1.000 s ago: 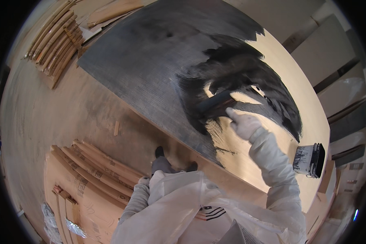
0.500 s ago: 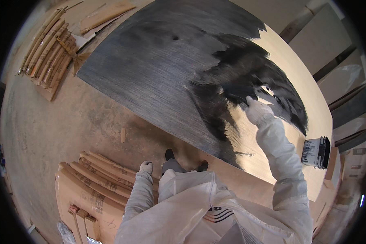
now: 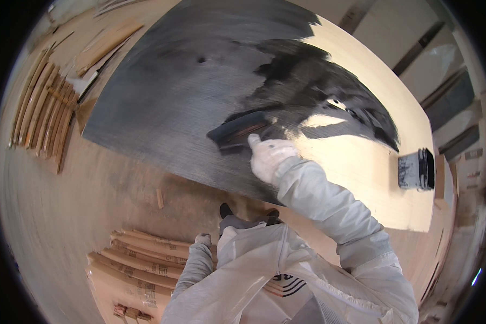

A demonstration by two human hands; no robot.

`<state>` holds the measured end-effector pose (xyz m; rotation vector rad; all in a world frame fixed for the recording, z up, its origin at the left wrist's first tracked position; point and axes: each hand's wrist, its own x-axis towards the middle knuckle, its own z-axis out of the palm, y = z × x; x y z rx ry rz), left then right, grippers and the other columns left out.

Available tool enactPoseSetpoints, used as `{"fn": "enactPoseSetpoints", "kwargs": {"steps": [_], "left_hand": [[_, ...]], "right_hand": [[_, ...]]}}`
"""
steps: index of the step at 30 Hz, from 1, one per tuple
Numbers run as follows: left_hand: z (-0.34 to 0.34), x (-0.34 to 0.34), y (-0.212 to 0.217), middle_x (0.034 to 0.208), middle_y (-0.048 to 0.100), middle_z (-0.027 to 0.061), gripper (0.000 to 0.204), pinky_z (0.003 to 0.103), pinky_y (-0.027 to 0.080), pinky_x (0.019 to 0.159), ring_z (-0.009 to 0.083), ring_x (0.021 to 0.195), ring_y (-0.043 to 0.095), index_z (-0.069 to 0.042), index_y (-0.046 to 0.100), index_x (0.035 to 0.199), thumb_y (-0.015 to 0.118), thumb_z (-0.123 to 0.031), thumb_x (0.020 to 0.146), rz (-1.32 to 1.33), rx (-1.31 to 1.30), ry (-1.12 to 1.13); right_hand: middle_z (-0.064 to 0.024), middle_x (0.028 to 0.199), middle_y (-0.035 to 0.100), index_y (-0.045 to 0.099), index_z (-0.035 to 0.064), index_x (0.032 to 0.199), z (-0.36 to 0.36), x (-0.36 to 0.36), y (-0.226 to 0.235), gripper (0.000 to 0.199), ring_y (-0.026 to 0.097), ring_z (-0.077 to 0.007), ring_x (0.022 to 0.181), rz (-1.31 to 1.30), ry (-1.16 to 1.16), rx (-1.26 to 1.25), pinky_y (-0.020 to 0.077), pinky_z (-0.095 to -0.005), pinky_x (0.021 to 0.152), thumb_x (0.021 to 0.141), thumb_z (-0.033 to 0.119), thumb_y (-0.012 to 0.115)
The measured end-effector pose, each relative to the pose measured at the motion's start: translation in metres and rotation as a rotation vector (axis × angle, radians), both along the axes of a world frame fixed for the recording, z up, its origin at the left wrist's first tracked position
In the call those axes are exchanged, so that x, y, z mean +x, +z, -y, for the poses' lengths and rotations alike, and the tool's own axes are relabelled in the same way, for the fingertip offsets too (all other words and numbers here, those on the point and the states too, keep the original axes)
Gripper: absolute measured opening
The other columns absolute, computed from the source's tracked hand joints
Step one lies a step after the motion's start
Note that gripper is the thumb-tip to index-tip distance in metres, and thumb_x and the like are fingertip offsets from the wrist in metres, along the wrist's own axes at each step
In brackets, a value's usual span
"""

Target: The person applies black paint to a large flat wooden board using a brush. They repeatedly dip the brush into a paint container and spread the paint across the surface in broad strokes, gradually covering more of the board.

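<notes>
My right hand, in a white glove with dark smudges, is closed on a wide, flat, black-coated spreader. The spreader lies against a large pale board, whose left and middle parts carry a streaky black coating. Glossy wet-looking black patches border bare pale wood near my hand. My left hand, also gloved, hangs low by my side with its fingers curled; nothing shows in it. A black-smeared bucket stands on the right end of the board.
Brown-wrapped panels lean in a stack at the lower left, with brushes on them. Another wrapped stack stands at the far left. A small wood strip lies on the floor. Dark and pale panels line the right side.
My right hand has swept the spreader left and toward me across the board. Dark coating now covers more of the pale patch near the front edge. The view has shifted slightly.
</notes>
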<state>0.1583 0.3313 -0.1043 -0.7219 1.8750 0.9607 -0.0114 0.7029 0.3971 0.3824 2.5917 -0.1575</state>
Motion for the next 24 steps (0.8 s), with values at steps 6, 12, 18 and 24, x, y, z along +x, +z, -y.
{"fn": "enactPoseSetpoints", "kwargs": {"steps": [6,12,18,24], "left_hand": [[-0.006,-0.030,0.008,0.081,0.068,0.0097,0.016,0.040,0.052,0.050,0.0253,0.059,0.065,-0.005,0.072,0.108,0.066,-0.016,0.097,-0.021,0.119,0.139],[-0.007,-0.048,0.006,0.077,0.063,0.0092,0.014,0.040,0.048,0.046,0.0249,0.055,0.061,-0.007,0.070,0.108,0.065,-0.016,0.097,-0.026,0.105,0.127],[-0.009,-0.057,-0.004,0.079,0.068,0.0078,0.019,0.040,0.050,0.049,0.0223,0.063,0.066,-0.008,0.074,0.113,0.066,-0.020,0.100,0.066,0.093,0.058],[-0.052,-0.066,0.026,0.075,0.067,0.0098,0.019,0.038,0.050,0.049,0.0230,0.057,0.065,-0.007,0.073,0.113,0.063,-0.018,0.100,-0.141,0.231,0.045]], "right_hand": [[-0.0219,0.134,0.071,0.056,0.0059,0.149,-0.113,0.064,-0.025,0.049,0.067,-0.0416,0.126,-0.051,-0.324,0.039,0.0464,-0.0499,0.113,0.110,0.031,0.040],[-0.0193,0.135,0.071,0.053,0.0152,0.155,-0.184,0.098,-0.014,0.051,0.068,-0.0366,0.127,0.050,-0.489,0.158,0.0508,-0.0470,0.110,0.105,0.025,0.045],[-0.0183,0.145,0.066,0.052,0.0149,0.156,-0.162,0.080,0.021,0.054,0.061,-0.0367,0.137,0.094,-0.250,0.057,0.0471,-0.0449,0.116,0.103,0.023,0.046],[-0.0187,0.140,0.069,0.055,0.0179,0.154,-0.193,0.096,0.004,0.053,0.065,-0.0370,0.131,0.071,-0.308,0.172,0.0488,-0.0467,0.113,0.102,0.023,0.046]]}}
